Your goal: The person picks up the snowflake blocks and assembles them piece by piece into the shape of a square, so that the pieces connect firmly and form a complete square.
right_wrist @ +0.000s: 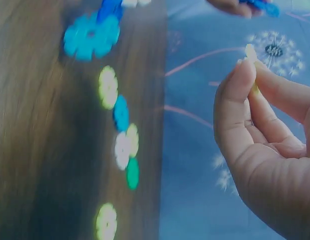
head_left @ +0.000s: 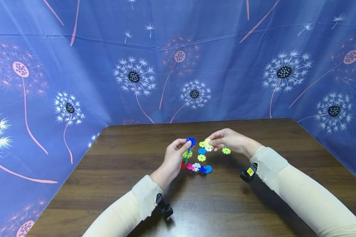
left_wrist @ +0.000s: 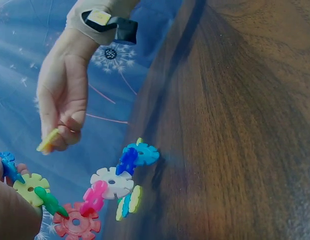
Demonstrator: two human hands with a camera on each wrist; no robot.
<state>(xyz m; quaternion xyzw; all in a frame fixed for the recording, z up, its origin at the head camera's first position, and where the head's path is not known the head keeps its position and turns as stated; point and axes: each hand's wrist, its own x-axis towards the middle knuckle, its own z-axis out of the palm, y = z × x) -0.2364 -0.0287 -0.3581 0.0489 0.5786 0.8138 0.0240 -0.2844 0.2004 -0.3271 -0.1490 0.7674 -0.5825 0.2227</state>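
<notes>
My left hand point(head_left: 173, 157) pinches the upper end of a chain of notched plastic flower discs at a blue disc point(head_left: 191, 141). Below it the chain runs through a yellow disc point(left_wrist: 31, 189), a green disc point(left_wrist: 50, 201) and a red disc point(left_wrist: 76, 221). It then turns right through pink point(left_wrist: 94, 197), white point(left_wrist: 112, 183) and dark blue point(left_wrist: 127, 161) discs to a light blue disc point(head_left: 208, 169). To the right of the chain's top, my right hand point(head_left: 229, 141) pinches a yellow disc point(left_wrist: 47, 140) between thumb and fingers, apart from the chain.
Between the hands lie loose discs: yellow point(head_left: 201, 157), blue point(head_left: 202, 151), white point(right_wrist: 122, 150) and green point(right_wrist: 132, 173). Another yellow disc point(head_left: 226, 150) sits apart, below the right hand. The brown wooden table point(head_left: 112, 164) ends at a blue dandelion-print cloth point(head_left: 225, 82) behind.
</notes>
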